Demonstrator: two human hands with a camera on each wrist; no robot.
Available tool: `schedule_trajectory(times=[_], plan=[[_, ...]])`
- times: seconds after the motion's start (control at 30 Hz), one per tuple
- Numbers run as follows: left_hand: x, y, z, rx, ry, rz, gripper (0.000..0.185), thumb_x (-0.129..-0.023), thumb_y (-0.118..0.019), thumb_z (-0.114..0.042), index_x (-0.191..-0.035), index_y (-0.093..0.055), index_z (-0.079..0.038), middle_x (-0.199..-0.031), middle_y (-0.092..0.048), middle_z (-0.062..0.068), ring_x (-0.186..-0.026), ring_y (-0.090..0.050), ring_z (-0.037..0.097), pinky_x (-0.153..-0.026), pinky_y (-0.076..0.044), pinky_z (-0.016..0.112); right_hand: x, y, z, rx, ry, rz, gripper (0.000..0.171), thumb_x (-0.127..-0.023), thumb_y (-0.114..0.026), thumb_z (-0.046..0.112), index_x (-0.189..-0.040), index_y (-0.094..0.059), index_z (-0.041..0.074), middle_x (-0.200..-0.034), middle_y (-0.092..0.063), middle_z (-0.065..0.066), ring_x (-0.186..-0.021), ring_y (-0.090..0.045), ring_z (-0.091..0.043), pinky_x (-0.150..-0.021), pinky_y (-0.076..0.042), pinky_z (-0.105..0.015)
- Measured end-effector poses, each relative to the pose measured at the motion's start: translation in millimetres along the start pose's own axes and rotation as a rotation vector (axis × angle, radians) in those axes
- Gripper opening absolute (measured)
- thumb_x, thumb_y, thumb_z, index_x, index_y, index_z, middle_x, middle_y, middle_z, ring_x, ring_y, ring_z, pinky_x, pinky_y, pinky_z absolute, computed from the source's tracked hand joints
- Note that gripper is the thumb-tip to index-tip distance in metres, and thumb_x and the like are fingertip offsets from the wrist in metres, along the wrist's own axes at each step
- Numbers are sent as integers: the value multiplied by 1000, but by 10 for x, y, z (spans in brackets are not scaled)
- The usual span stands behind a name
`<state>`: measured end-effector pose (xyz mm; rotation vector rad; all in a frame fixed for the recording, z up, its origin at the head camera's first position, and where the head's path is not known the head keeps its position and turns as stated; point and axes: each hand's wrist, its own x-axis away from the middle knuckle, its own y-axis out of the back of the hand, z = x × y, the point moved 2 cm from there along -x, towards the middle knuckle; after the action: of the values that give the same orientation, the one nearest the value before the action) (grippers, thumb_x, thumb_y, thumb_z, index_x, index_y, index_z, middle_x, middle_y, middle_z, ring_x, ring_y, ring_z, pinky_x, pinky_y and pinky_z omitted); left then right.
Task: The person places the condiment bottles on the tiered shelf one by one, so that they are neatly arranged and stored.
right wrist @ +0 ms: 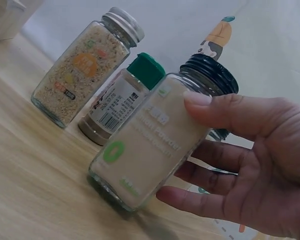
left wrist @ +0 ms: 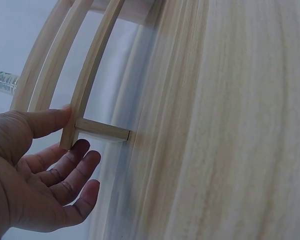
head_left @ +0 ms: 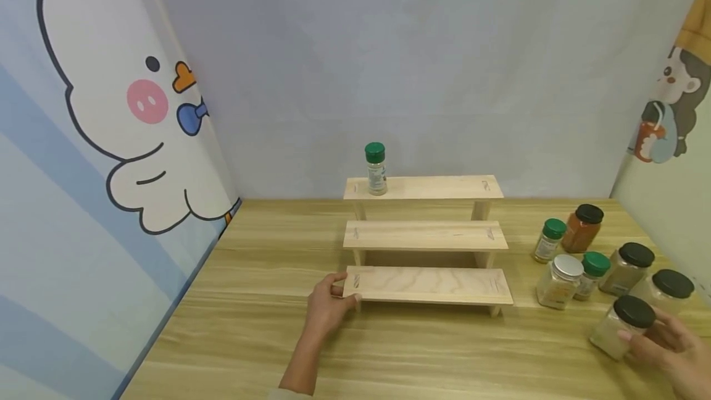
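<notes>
Found a pale wooden table (head_left: pixel 250 338) under everything, with a three-step wooden rack (head_left: pixel 424 236) set mid-table against the back wall, steps rising away from the person, presumably so each row could be seen and reached over the one in front.

Noted a cluster of spice jars right of the rack, well apart from it and close together. Among them were a silver-lidded jar (head_left: pixel 560 281) nearest the rack's lowest step, a green-capped bottle (head_left: pixel 590 275) just beside it, and darker-lidded ones beyond. Judged them gathered there within easy range of the right hand.

Saw the left hand (head_left: pixel 328 304) at the left end of the rack's lowest step. In the left wrist view, made out the thumb (left wrist: pixel 50 120) touching the board's end, the other fingers loosely spread and clear of the wood. Took this for a light bracing touch rather than a grip, probably to keep the rack from sliding.

Saw the right hand (head_left: pixel 672 344) farthest right of the rack, near the table's front edge, holding a black-lidded jar (head_left: pixel 622 326) of pale powder. Showed in the right wrist view as thumb across the label side and fingers curled behind, jar tilted with its base at or just off the table; could not tell which.

Spotted one small green-capped shaker (head_left: pixel 376 168) upright on the rack's top step, toward its left end.
</notes>
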<state>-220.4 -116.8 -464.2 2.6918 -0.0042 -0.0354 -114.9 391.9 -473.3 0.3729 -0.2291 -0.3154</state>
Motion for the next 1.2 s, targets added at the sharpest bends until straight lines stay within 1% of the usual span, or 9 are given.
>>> schedule_trajectory(times=[0.07, 0.17, 0.3, 0.4, 0.53, 0.73, 0.8, 0.97, 1.2], plan=[[2, 1, -5, 1, -2, 1, 54, -77, -76, -12, -124, -54, 3, -91, -62, 13, -81, -59, 25, -61, -50, 35, 14, 6, 3, -14, 14, -13, 68, -90, -63, 31, -140, -17, 39, -137, -15, -44, -91, -54, -13, -62, -48, -20], [6, 4, -17, 3, -4, 0, 54, -77, -76, -12, -124, -54, 4, -91, -63, 13, -81, -59, 25, -61, -50, 35, 35, 21, 23, -22, 41, -28, 55, -88, -66, 27, -123, -28, 47, -133, -20, -44, -77, -40, 14, -63, -49, -21], [10, 2, -26, 1, -2, -3, 54, -77, -77, -13, -123, -54, 4, -91, -63, 13, -81, -59, 25, -61, -50, 34, 80, 52, 97, 31, 88, -19, 56, -87, -67, 23, -126, -32, 42, -112, -49, -25, -76, -44, 13, -63, -50, -22], [11, 3, -30, 3, -1, -7, 54, -77, -77, -12, -123, -54, 4, -90, -63, 13, -81, -59, 25, -62, -50, 34, 108, 73, 168, 84, 119, -8, 64, -87, -68, 21, -138, -31, 30, -104, -51, -2, -76, -46, 12, -63, -50, -24], [11, 8, -32, 8, -2, -11, 54, -77, -77, -12, -123, -54, 4, -90, -63, 13, -81, -59, 25, -61, -50, 34, 143, 79, 259, 125, 156, 11, 71, -87, -67, 20, -144, -26, 11, -107, -53, -9, -77, -45, 13, -63, -50, -25], [8, 11, -28, 3, -1, -10, 55, -76, -77, -13, -123, -54, 3, -90, -63, 13, -82, -58, 25, -62, -50, 34, 208, 41, 365, 58, 326, 43, 57, -86, -64, -2, -128, -44, 30, -99, -51, 28, -82, -51, 8, -60, -50, -23], [7, 8, -28, -1, -1, -12, 55, -76, -77, -13, -123, -55, 3, -90, -63, 13, -82, -58, 25, -62, -49, 34, 217, 14, 418, 50, 365, 48, 60, -84, -64, -5, -124, -46, 35, -100, -52, 30, -83, -51, 7, -60, -51, -23], [8, 2, -27, -6, -5, -15, 53, -76, -77, -12, -122, -55, 3, -89, -63, 13, -80, -59, 25, -61, -49, 34, 232, -50, 553, 80, 412, 89, 57, -83, -64, -6, -127, -48, 26, -103, -53, 27, -86, -52, 6, -62, -52, -24], [12, -1, -19, -12, -3, -16, 53, -76, -77, -12, -122, -56, 3, -90, -62, 13, -81, -58, 26, -61, -49, 35, 213, -143, 756, 236, 362, 88, 58, -86, -69, 19, -136, -41, 7, -105, -49, 27, -88, -45, 11, -68, -46, -41]])
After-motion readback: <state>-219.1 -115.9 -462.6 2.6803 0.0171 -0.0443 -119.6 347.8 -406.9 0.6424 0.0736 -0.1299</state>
